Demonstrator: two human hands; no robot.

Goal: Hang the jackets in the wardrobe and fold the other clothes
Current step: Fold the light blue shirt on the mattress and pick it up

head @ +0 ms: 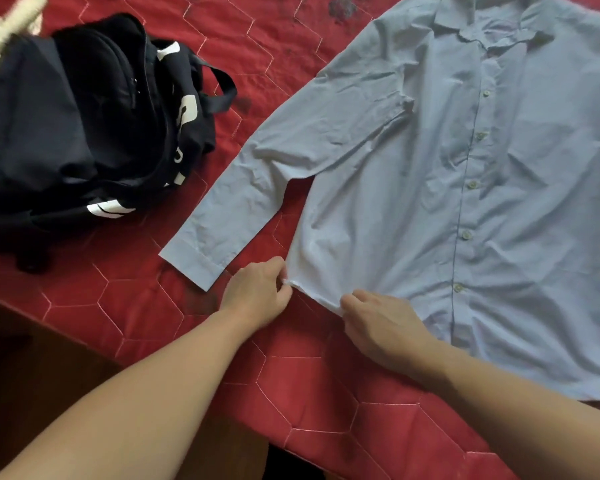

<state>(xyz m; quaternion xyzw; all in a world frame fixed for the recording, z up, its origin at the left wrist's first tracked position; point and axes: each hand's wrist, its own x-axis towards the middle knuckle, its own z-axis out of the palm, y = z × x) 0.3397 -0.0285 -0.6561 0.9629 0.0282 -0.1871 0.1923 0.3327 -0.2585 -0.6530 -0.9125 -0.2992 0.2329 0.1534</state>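
Observation:
A light blue button-up shirt (465,188) lies flat and face up on the red quilted bed cover (291,375), collar at the top, one long sleeve stretched down to the left. My left hand (257,294) pinches the shirt's lower left hem corner. My right hand (378,320) grips the same hem edge a little to the right. A heap of black clothing with white markings (84,126) is piled at the left of the bed.
A cream garment (4,32) lies in the top left corner, partly out of view. The bed's edge runs diagonally from the left down to the bottom middle, with dark floor (32,358) beyond it.

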